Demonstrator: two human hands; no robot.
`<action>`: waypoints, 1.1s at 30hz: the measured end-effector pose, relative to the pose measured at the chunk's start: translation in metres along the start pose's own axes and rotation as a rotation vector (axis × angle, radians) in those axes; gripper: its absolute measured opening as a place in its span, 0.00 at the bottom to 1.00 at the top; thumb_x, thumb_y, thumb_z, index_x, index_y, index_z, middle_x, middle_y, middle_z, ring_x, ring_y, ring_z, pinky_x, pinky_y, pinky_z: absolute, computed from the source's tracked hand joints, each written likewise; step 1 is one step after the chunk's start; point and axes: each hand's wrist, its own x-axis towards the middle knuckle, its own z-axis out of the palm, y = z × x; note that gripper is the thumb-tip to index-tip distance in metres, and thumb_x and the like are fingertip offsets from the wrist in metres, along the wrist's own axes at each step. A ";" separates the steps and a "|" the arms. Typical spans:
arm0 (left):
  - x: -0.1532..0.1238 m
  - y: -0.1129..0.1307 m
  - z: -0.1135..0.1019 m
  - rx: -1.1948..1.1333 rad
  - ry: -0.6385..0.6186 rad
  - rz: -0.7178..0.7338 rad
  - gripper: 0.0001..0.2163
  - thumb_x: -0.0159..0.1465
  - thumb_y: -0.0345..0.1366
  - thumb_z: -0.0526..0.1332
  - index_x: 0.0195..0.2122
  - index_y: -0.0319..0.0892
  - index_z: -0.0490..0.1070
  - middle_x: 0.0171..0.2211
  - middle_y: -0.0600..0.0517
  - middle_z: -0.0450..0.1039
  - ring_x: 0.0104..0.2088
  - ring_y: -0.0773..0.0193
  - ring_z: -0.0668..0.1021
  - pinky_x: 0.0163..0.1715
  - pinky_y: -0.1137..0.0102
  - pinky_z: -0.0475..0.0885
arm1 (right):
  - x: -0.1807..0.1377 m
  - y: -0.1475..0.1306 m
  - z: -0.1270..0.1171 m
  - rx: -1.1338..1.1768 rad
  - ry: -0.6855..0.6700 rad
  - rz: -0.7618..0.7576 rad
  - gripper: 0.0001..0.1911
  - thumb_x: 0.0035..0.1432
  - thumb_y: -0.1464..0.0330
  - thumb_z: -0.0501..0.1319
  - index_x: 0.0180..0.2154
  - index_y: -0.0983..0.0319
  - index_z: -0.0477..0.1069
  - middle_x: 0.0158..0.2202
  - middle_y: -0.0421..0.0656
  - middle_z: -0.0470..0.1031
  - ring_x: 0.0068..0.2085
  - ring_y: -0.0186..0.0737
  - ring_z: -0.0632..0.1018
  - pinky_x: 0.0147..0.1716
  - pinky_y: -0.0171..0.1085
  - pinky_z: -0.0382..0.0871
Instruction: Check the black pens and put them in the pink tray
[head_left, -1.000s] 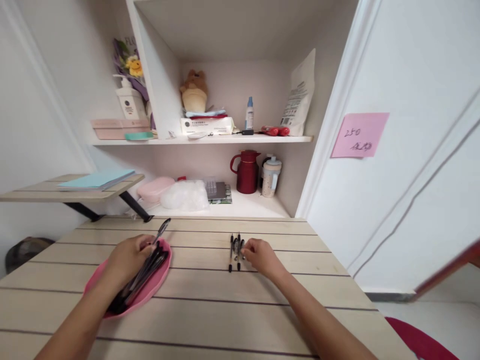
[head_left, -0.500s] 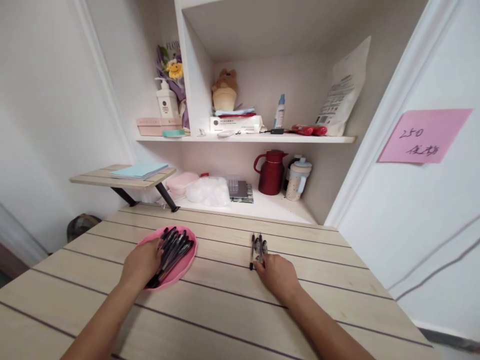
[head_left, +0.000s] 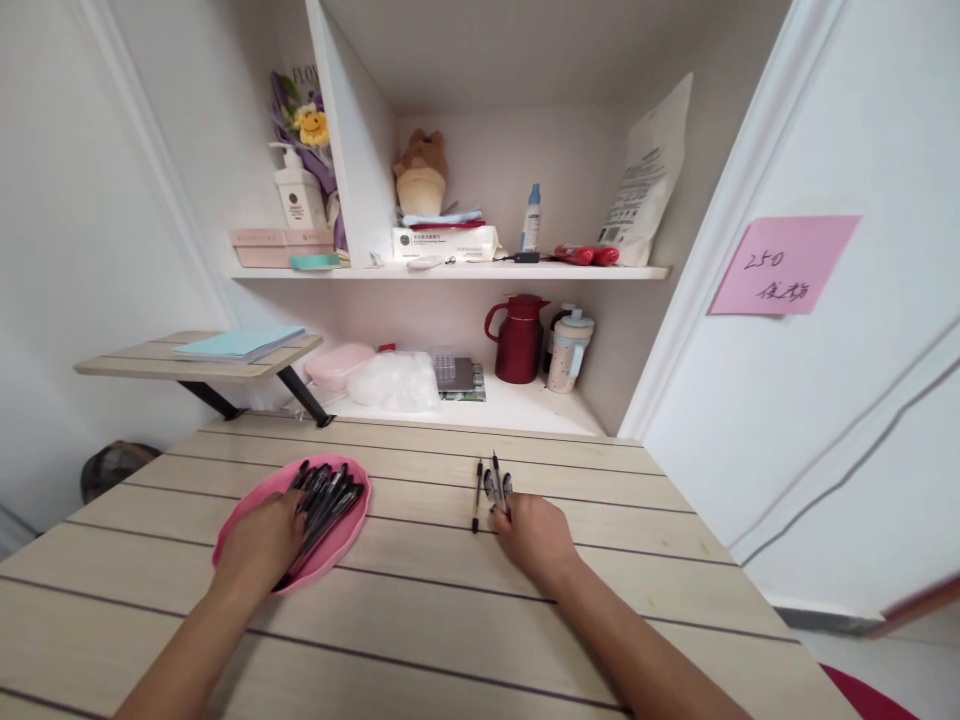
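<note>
A pink oval tray point(head_left: 247, 522) lies on the wooden table point(head_left: 420, 610) and holds several black pens point(head_left: 324, 496). My left hand point(head_left: 259, 545) rests in the tray with its fingers curled against the pens; what they grip is hidden. To the right, a small row of black pens point(head_left: 491, 484) lies side by side on the table. My right hand point(head_left: 534, 537) sits at the near ends of that row, fingers bent down onto the pens.
Behind the table an alcove shelf point(head_left: 450, 271) carries a red jug point(head_left: 516, 340), a cup, a bottle, boxes and a plush toy. A small side shelf point(head_left: 196, 358) with a blue folder sticks out at the left. A pink note point(head_left: 781, 264) is stuck on the right wall.
My left hand laid down the pen it held up and now rests in the tray. My right hand slid to the near ends of the row. The view shifted left, then partly back.
</note>
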 end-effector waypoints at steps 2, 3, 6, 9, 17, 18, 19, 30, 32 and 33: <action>0.000 0.001 -0.001 0.052 0.040 -0.004 0.13 0.58 0.35 0.47 0.36 0.39 0.68 0.33 0.41 0.71 0.34 0.53 0.74 0.33 0.63 0.64 | 0.000 0.000 -0.003 0.008 0.018 0.005 0.15 0.54 0.64 0.49 0.27 0.64 0.70 0.29 0.50 0.75 0.31 0.43 0.75 0.26 0.34 0.58; -0.001 0.003 -0.003 0.071 0.073 -0.005 0.13 0.58 0.36 0.46 0.35 0.39 0.69 0.33 0.41 0.71 0.33 0.53 0.74 0.32 0.63 0.64 | 0.000 -0.001 -0.005 0.018 0.034 0.000 0.15 0.54 0.64 0.48 0.27 0.63 0.70 0.28 0.49 0.75 0.30 0.42 0.74 0.25 0.34 0.57; -0.004 0.020 -0.010 -0.045 0.194 0.049 0.15 0.59 0.39 0.46 0.35 0.40 0.70 0.37 0.42 0.71 0.37 0.52 0.73 0.35 0.62 0.64 | -0.004 -0.007 -0.008 0.087 0.091 -0.082 0.15 0.55 0.65 0.48 0.23 0.62 0.68 0.24 0.46 0.74 0.26 0.38 0.72 0.23 0.32 0.52; -0.011 0.058 -0.011 -0.529 0.061 0.135 0.15 0.58 0.43 0.49 0.40 0.43 0.68 0.40 0.47 0.71 0.42 0.56 0.71 0.39 0.66 0.65 | -0.016 -0.020 -0.010 0.196 0.132 -0.277 0.13 0.54 0.65 0.50 0.21 0.61 0.66 0.22 0.42 0.72 0.24 0.34 0.70 0.23 0.32 0.50; -0.022 0.166 0.021 -1.646 -0.524 0.001 0.14 0.53 0.45 0.57 0.33 0.39 0.62 0.27 0.52 0.70 0.27 0.66 0.73 0.29 0.70 0.67 | -0.020 -0.021 -0.018 0.383 0.090 -0.541 0.11 0.54 0.63 0.51 0.27 0.60 0.67 0.26 0.39 0.73 0.25 0.32 0.69 0.24 0.30 0.50; -0.020 0.171 0.024 -1.687 -0.525 -0.033 0.13 0.54 0.45 0.57 0.31 0.40 0.61 0.25 0.53 0.69 0.26 0.66 0.73 0.28 0.69 0.67 | -0.014 -0.014 -0.019 0.413 0.095 -0.504 0.12 0.55 0.63 0.50 0.27 0.60 0.67 0.26 0.40 0.73 0.26 0.33 0.70 0.25 0.30 0.51; -0.017 0.174 0.025 -1.715 -0.531 -0.065 0.13 0.54 0.45 0.56 0.31 0.41 0.59 0.24 0.54 0.68 0.25 0.66 0.73 0.28 0.69 0.68 | -0.006 -0.005 -0.020 0.435 0.125 -0.414 0.14 0.57 0.63 0.48 0.26 0.61 0.67 0.25 0.40 0.72 0.26 0.33 0.69 0.25 0.30 0.52; -0.022 0.176 0.063 -1.467 -0.456 -0.047 0.12 0.57 0.46 0.49 0.29 0.42 0.59 0.16 0.62 0.56 0.11 0.78 0.56 0.10 0.81 0.44 | 0.033 0.030 0.010 0.295 0.200 0.045 0.08 0.53 0.66 0.53 0.28 0.62 0.68 0.28 0.43 0.73 0.30 0.35 0.71 0.26 0.32 0.53; -0.023 0.176 0.064 -1.420 -0.438 -0.008 0.13 0.57 0.47 0.48 0.29 0.42 0.60 0.16 0.61 0.56 0.11 0.78 0.56 0.11 0.80 0.45 | 0.030 0.028 0.010 0.247 0.169 0.055 0.09 0.53 0.65 0.53 0.27 0.62 0.68 0.27 0.44 0.73 0.29 0.36 0.71 0.25 0.32 0.52; -0.024 0.176 0.064 -1.398 -0.433 0.008 0.13 0.57 0.47 0.48 0.29 0.41 0.60 0.16 0.61 0.56 0.11 0.77 0.56 0.11 0.80 0.45 | 0.029 0.027 0.009 0.222 0.150 0.059 0.10 0.53 0.64 0.52 0.26 0.61 0.68 0.26 0.44 0.74 0.29 0.37 0.71 0.24 0.33 0.52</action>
